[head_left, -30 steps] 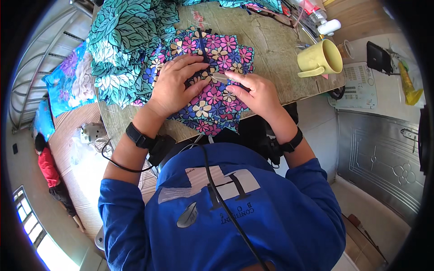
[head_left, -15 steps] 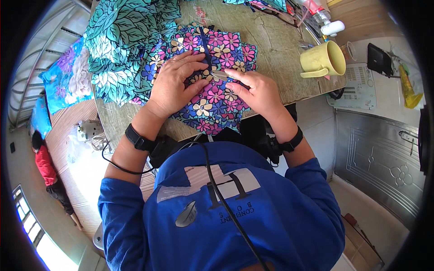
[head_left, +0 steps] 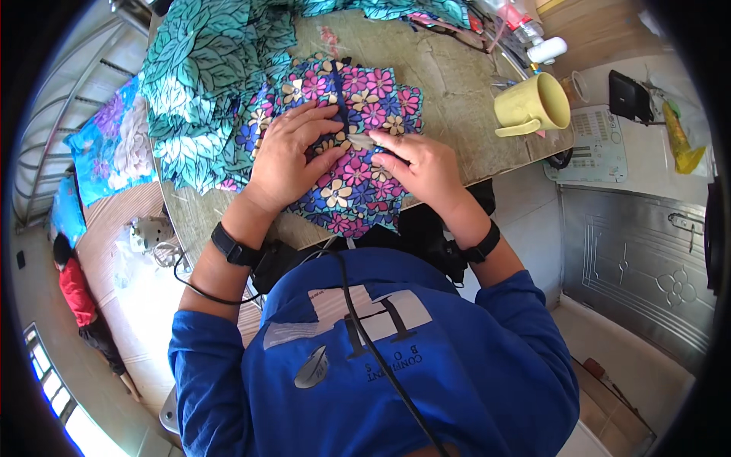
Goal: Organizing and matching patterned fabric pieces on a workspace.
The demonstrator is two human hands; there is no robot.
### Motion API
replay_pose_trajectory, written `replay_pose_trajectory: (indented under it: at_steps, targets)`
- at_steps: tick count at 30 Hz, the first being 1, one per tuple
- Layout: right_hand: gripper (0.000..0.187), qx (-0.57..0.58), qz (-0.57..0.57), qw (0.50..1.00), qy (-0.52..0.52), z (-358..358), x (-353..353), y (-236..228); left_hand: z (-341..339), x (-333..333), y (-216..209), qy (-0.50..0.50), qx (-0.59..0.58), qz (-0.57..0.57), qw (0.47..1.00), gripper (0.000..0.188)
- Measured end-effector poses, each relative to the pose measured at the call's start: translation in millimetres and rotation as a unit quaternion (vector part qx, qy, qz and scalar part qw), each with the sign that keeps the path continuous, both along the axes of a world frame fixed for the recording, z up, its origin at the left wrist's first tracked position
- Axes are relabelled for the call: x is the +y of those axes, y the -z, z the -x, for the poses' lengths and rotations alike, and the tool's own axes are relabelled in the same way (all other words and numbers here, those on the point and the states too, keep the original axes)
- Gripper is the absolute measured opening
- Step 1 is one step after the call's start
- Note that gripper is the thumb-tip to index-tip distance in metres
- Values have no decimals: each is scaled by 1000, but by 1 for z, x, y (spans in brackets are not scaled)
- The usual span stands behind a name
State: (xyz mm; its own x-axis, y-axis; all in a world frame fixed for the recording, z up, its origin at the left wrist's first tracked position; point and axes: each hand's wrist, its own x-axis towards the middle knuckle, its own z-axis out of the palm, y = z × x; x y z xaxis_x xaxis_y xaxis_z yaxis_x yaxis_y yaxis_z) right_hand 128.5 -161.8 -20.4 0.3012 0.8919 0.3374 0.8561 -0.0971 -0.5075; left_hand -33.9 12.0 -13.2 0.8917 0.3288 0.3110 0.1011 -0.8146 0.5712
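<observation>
A piece of floral fabric [head_left: 356, 169] in pink, blue and cream lies near the front edge of the table. Down its upper middle runs a narrow dark blue strip [head_left: 339, 95]. My left hand [head_left: 293, 152] rests flat on the cloth left of the strip, fingers stretched out and slightly apart. From the right comes my right hand [head_left: 420, 164], thumb and forefinger closed round a small pale, blade-like tool [head_left: 361, 141]. The tool's tip is at the lower end of the strip; its handle is hidden in my fingers.
Teal leaf-print cloth [head_left: 202, 84] is heaped at the left. A yellow mug [head_left: 525, 107] stands at the right, near a white-capped bottle [head_left: 547, 50] and glasses [head_left: 457, 30]. A black cable [head_left: 365, 335] crosses my shirt. Far left, a person in red [head_left: 78, 293] is visible.
The view has shifted slightly. Both hands and the floral fabric sit a little lower in the picture. My right hand keeps its pinch on the tool, and the left stays flat.
</observation>
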Motion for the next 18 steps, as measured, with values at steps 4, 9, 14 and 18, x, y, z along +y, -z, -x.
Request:
replay_pose_trajectory:
  at_steps: [4,9,14,18]
  targets:
    - [34,7,-1,1000,-10,0,0,0,1,0,-2,-1,-4,-2,1000,34]
    - [31,21,4,1000,-11,-1,-1,0,3,-1,-2,-2,3,6,1000,35]
    - [31,26,8,1000,-10,-5,0,3,1,-1,-3,-3,6,9,1000,36]
    - [36,101,-62,992,42,-15,1,-4,1,2,1,0,1,3,1000,36]
